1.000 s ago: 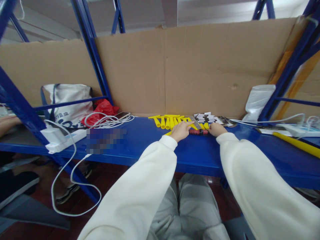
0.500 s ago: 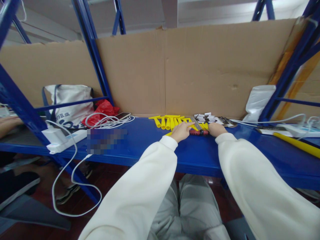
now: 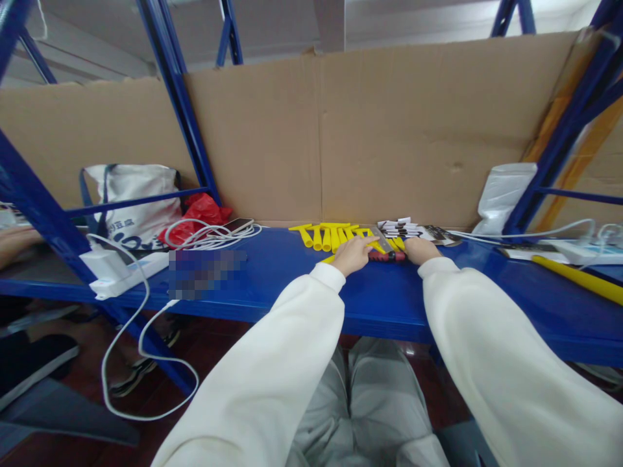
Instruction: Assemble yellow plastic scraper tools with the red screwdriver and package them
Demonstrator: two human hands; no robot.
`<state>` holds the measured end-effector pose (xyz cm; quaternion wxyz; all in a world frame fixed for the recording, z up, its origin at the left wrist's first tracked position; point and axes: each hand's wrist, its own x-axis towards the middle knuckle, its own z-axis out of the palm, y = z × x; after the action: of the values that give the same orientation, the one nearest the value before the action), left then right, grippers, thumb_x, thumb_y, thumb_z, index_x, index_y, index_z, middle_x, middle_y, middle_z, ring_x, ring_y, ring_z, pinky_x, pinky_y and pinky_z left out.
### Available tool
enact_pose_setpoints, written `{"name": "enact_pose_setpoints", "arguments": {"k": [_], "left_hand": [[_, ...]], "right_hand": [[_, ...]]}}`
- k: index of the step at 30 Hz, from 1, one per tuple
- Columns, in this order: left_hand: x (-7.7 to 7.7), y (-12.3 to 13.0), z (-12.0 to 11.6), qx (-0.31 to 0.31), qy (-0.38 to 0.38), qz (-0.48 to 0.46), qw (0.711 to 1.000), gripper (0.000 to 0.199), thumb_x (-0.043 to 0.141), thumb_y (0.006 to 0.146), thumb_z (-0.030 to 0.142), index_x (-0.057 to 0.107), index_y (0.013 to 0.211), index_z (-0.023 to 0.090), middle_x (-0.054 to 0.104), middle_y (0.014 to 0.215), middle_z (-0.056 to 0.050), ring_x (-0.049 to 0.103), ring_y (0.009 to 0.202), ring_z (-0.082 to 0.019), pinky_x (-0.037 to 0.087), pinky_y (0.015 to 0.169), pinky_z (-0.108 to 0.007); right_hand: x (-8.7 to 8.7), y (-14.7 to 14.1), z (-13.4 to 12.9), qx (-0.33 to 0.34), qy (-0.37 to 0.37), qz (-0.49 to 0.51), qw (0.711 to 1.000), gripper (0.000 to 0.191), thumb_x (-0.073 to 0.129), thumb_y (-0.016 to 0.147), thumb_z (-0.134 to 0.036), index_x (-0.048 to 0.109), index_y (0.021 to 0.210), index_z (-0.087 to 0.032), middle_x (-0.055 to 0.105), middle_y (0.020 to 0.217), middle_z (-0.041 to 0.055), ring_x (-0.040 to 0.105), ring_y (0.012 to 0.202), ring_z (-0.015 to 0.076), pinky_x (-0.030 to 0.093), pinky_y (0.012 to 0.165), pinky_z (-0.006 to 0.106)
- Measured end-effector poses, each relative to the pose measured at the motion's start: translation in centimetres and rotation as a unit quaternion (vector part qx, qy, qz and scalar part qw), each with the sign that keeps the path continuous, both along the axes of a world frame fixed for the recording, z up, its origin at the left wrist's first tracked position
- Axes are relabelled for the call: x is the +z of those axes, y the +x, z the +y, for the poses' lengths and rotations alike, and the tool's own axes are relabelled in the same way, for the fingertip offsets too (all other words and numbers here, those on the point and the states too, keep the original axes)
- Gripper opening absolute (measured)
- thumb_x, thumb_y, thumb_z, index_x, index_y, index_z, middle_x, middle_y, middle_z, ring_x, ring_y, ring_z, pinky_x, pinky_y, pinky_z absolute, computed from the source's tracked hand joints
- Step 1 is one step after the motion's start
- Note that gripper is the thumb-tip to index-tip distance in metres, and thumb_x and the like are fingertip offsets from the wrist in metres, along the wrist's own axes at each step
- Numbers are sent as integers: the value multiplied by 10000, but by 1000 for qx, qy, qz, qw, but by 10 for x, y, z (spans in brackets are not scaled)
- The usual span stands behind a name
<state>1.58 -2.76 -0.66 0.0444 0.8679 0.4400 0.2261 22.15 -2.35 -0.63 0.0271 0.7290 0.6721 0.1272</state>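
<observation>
My left hand [image 3: 352,255] is closed on a yellow tool [image 3: 376,246], whose other end sticks out at the wrist side. Just right of it, my right hand [image 3: 419,250] is closed beside a red and black handle [image 3: 392,257]; what its fingers hold, if anything, is hidden. A grey flat metal piece [image 3: 381,240] lies between the hands. Several yellow T-shaped pieces [image 3: 326,237] form a row behind and left of my left hand. Behind my right hand are white and black packets [image 3: 402,229].
On the blue shelf table [image 3: 272,285], white cable [image 3: 214,237], a red bag [image 3: 204,211] and a cloth bag [image 3: 141,201] sit left. A yellow rod [image 3: 579,279] and white pouch [image 3: 506,194] are right. Another person's arm [image 3: 17,243] shows far left.
</observation>
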Motion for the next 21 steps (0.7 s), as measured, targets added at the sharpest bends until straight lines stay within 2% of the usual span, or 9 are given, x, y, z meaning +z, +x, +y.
{"name": "enact_pose_setpoints", "arguments": {"k": [5, 10, 12, 15, 18, 21], "left_hand": [[-1, 0, 0, -5, 3, -5, 1000, 477, 437, 1022, 199, 567, 1474, 280, 648, 1423, -77, 590, 1323, -246, 463, 1122, -396], [-1, -1, 0, -8, 2, -7, 1000, 477, 424, 1026, 201, 566, 1474, 285, 637, 1439, -73, 578, 1339, -245, 457, 1126, -397], [-1, -1, 1, -7, 1, -5, 1000, 477, 421, 1028, 205, 561, 1477, 288, 637, 1439, -70, 574, 1343, -242, 453, 1131, -399], [-1, -1, 2, -12, 0, -1, 1000, 475, 428, 1027, 207, 560, 1475, 290, 637, 1440, -65, 573, 1344, -238, 452, 1132, -398], [-2, -2, 3, -16, 1, 2, 1000, 475, 430, 1026, 203, 559, 1475, 288, 643, 1433, -66, 580, 1336, -235, 458, 1125, -392], [-2, -2, 3, -19, 3, 3, 1000, 475, 426, 1026, 195, 562, 1473, 281, 638, 1441, -66, 577, 1340, -237, 459, 1123, -393]], "right_hand": [[2, -1, -2, -1, 37, 15, 999, 360, 481, 955, -155, 713, 1196, -22, 715, 1182, 290, 688, 1177, 326, 520, 951, 356], [0, 8, 4, -30, 144, 112, 983, 299, 527, 917, -228, 735, 1071, -78, 733, 1149, 241, 699, 1103, 315, 525, 892, 332], [-1, 15, 8, -37, 205, 189, 959, 266, 546, 901, -260, 737, 1001, -105, 746, 1098, 211, 700, 1051, 301, 526, 862, 323], [-1, 25, 12, -51, 278, 324, 903, 223, 577, 871, -281, 726, 917, -123, 757, 964, 175, 687, 958, 280, 529, 828, 320], [2, 28, 11, -71, 285, 442, 848, 208, 565, 870, -269, 712, 874, -122, 730, 805, 133, 670, 818, 244, 533, 768, 310], [6, 23, 8, -94, 263, 517, 809, 211, 552, 882, -253, 703, 908, -107, 681, 713, 86, 637, 673, 206, 519, 653, 296]]}}
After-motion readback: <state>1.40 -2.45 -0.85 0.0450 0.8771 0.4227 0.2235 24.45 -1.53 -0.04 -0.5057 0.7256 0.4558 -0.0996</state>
